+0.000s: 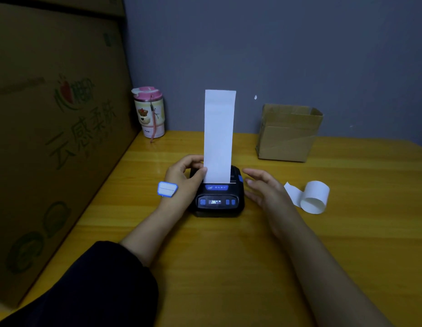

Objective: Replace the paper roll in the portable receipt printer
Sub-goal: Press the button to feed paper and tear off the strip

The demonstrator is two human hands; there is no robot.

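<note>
A small black receipt printer point(217, 199) with blue buttons and a lit display sits in the middle of the wooden table. A long white paper strip point(219, 135) stands straight up out of its slot. My left hand point(181, 178) grips the printer's left side, thumb against the strip's lower left edge; a blue-edged label sticks to that hand's back. My right hand point(264, 187) hovers just right of the printer, fingers spread, holding nothing. A loose curled piece of white paper point(313, 197) lies on the table to the right.
A small open cardboard box point(287, 135) stands at the back right. A pink-lidded tumbler point(149, 112) stands at the back left by the grey wall. A big printed cardboard carton point(56, 138) walls off the table's point(228, 256) left side.
</note>
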